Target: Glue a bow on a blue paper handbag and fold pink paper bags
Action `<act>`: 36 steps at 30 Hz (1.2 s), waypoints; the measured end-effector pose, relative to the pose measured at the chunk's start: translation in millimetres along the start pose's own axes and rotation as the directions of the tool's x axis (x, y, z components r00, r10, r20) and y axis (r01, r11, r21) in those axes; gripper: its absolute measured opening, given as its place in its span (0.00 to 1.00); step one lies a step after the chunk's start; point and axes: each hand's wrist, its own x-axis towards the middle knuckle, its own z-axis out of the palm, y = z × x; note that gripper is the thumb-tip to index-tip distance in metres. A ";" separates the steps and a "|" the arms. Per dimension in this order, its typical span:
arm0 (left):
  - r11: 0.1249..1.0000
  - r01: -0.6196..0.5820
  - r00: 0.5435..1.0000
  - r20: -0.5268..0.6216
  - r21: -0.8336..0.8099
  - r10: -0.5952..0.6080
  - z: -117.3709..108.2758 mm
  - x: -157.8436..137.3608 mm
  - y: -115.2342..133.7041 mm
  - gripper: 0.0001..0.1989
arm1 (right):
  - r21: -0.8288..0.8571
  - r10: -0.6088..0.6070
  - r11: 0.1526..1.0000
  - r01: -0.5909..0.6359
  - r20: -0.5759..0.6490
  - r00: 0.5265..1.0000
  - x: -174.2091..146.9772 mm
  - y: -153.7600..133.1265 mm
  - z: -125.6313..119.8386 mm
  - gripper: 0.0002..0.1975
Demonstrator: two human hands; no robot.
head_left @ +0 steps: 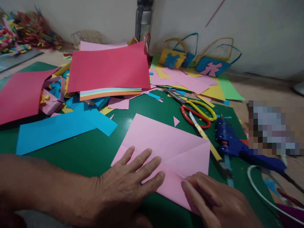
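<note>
A pink sheet of paper (166,136) lies on the green board, with crease lines across it and its near edge folded over. My left hand (133,183) rests flat on the near left part of the sheet, fingers spread. At the near right, my right hand (213,199) has thumb and forefinger pinched on the folded edge of the paper. Just beyond the sheet's right side are scissors (197,114) with one red and one yellow handle, a craft knife (209,142) with its blade out, and a blue glue gun (225,136).
Red sheets over a coloured paper stack (109,68) stand at the back of the green board (95,161). Blue paper strips (57,126) lie left. Small paper bags (211,66) lean near the wall. A white cable (256,190) curves at right. Shredded paper (26,31) is heaped far left.
</note>
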 end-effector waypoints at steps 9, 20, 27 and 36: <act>0.998 0.036 0.999 -0.015 0.058 -0.035 14.8 -2.9 5.2 0.43 | 0.009 0.161 0.987 -0.161 0.047 0.986 -8.4 -10.4 -19.4 0.14; 0.989 0.007 0.985 -0.170 0.148 0.018 24.2 -7.0 2.9 0.36 | -0.118 0.241 0.967 -0.227 0.120 0.963 -15.0 -1.3 -18.3 0.14; 0.987 0.033 0.982 -0.191 0.156 -0.002 23.9 -7.4 7.1 0.34 | -0.295 0.201 0.943 -0.151 0.145 0.969 -18.2 -0.8 -18.8 0.13; 0.984 0.044 0.978 -0.208 0.174 -0.007 27.6 -8.7 6.7 0.34 | -0.240 0.261 0.945 -0.224 0.136 0.956 -16.6 -0.9 -17.2 0.14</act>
